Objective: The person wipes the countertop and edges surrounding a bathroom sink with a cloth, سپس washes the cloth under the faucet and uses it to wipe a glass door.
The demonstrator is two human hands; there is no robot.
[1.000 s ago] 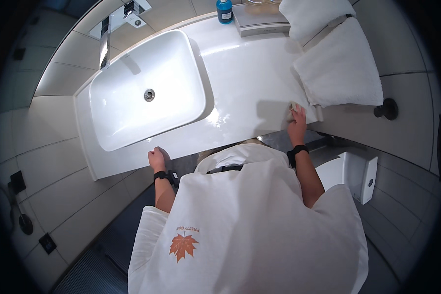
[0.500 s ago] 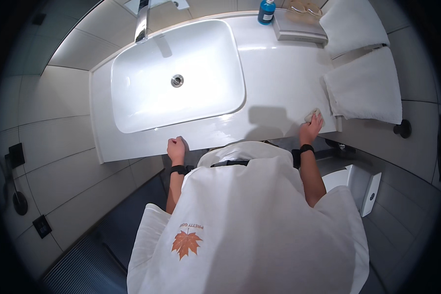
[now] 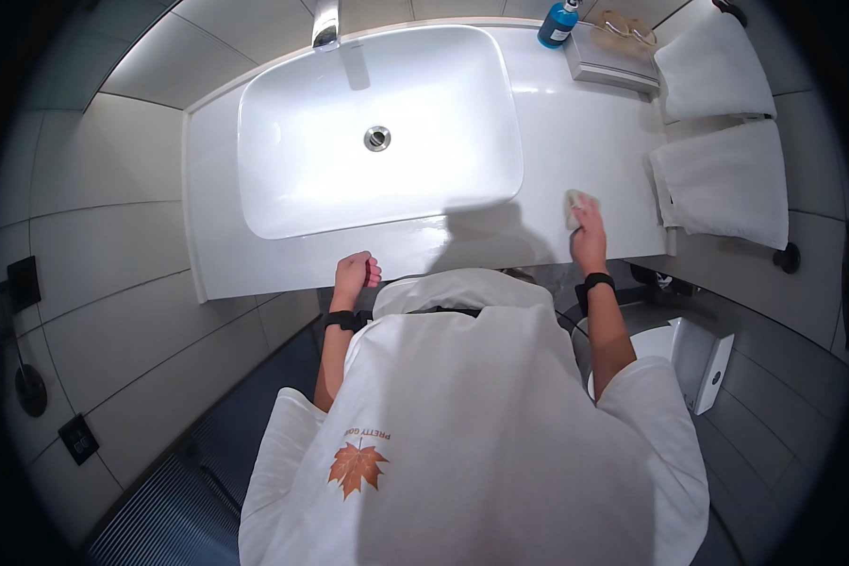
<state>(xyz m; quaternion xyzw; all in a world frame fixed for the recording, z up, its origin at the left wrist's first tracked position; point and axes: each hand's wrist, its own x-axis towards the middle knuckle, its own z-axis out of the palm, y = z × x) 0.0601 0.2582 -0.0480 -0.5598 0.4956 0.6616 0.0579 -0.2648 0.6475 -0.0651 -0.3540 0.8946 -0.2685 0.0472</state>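
On the right part of the white countertop [image 3: 599,141], my right hand [image 3: 590,236] presses a small folded beige cloth [image 3: 573,200] under its fingers. Part of the cloth shows to the left of the fingertips. Close to the counter's front edge, left of my body, my left hand [image 3: 355,272] is curled into a loose fist, and I see nothing in it. A white rectangular washbasin [image 3: 302,179] with a round metal drain [image 3: 377,139] lies beyond my left hand. Its chrome tap [image 3: 325,26] rises at the back.
At the back right stand a blue pump bottle [image 3: 557,25] and a grey box [image 3: 613,68] with glasses [image 3: 629,28] on top. Two white towels [image 3: 722,179] hang along the right wall. A white toilet [image 3: 665,344] is below the counter at the right.
My right hand has slid the cloth leftward along the counter, away from its right end. My left fist has turned and moved slightly right. The view has shifted a little.
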